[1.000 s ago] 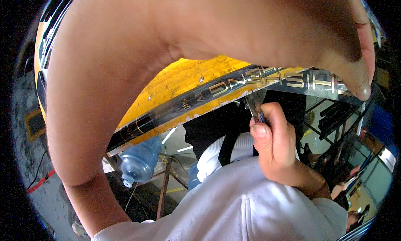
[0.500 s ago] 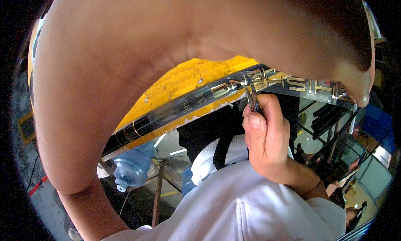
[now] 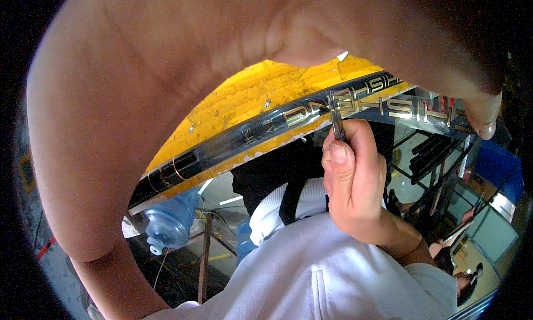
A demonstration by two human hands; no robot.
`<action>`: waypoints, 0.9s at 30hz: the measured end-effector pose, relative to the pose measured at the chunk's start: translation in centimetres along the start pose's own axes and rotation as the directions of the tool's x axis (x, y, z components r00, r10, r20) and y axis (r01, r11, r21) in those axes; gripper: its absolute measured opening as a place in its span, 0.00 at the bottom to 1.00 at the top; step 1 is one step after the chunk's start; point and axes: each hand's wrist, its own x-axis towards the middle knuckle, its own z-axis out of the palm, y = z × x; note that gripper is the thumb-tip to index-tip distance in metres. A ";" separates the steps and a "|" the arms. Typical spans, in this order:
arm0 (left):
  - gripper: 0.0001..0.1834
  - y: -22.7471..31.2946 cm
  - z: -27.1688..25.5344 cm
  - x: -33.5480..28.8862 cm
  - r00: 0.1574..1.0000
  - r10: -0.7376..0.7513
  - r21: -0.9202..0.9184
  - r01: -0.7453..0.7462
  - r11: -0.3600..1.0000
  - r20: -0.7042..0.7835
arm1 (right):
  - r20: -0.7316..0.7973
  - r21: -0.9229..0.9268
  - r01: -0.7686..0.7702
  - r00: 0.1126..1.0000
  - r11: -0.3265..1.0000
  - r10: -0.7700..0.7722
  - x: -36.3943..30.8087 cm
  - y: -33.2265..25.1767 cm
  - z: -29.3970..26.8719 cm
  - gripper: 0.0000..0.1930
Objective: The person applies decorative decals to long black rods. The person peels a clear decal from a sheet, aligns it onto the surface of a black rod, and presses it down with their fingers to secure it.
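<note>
A glossy black rod (image 3: 222, 142) with gold lettering lies slantwise along the near edge of a yellow work surface (image 3: 250, 98). A clear film strip (image 3: 402, 109) bearing large gold letters runs from the rod toward the right. My left arm arches over the top of the view, and my left hand (image 3: 444, 76) pinches the strip's right end, thumb in front. My right hand (image 3: 358, 175) is closed round metal tweezers (image 3: 337, 124), whose tips reach the strip where it meets the rod. Whether the letters above the strip are on the rod or reflected, I cannot tell.
A blue plastic water bottle (image 3: 169, 223) lies below the rod at the left. Several dark rods (image 3: 433, 153) rest on a rack at the right, near a blue panel (image 3: 497, 167). A metal frame leg (image 3: 205, 256) stands below the surface. Part of another person shows at far right.
The strip has come a little away from the rod on the right, and more gold lettering shows above it. The tweezers stay at the rod; the view has shifted slightly.
</note>
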 end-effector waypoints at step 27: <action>0.08 0.0 -0.4 -0.5 0.999 -0.032 -0.019 0.032 0.999 -0.026 | -0.039 -0.240 0.187 0.979 0.952 -0.202 0.3 0.1 -0.1 0.15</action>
